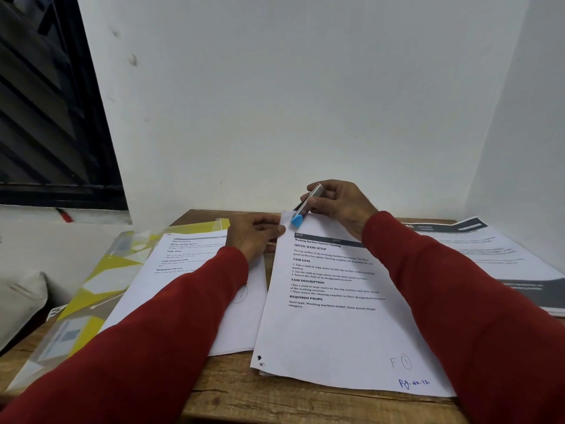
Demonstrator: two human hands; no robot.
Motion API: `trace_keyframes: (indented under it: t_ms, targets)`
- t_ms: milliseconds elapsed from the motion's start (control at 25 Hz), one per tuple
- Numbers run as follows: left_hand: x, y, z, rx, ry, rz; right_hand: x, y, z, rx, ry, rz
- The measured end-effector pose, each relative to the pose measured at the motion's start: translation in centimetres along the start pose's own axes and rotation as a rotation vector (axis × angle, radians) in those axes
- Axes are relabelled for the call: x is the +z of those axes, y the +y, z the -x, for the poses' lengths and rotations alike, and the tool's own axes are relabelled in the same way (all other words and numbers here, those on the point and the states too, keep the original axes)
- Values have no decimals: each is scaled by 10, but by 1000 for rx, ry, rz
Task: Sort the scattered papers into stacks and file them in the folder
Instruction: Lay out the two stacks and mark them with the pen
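A stack of printed papers lies in the middle of the wooden table, its top sheet headed "Washing Machine Exterior Cleaning". My left hand pinches the top left corner of that stack. My right hand grips a small silver stapler with a blue end at the same corner. A second stack of papers lies to the left, partly under my left arm and on top of a yellow patterned folder. A third stack lies at the right.
A white wall rises just behind the table. A dark window grille fills the upper left. A pale cushion sits left of the table below a ledge with a red object.
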State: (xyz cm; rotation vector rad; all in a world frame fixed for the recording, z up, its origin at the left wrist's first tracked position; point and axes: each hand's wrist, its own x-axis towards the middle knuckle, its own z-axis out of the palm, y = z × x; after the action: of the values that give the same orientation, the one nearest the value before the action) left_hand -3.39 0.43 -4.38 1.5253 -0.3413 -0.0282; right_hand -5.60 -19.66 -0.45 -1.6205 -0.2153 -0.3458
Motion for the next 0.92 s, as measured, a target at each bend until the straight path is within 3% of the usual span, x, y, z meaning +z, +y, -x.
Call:
trace_keyframes:
  t_ms: [920]
  targets:
    - [0, -1, -2, 17, -1, -9, 6, -2, 3, -45, 42, 45]
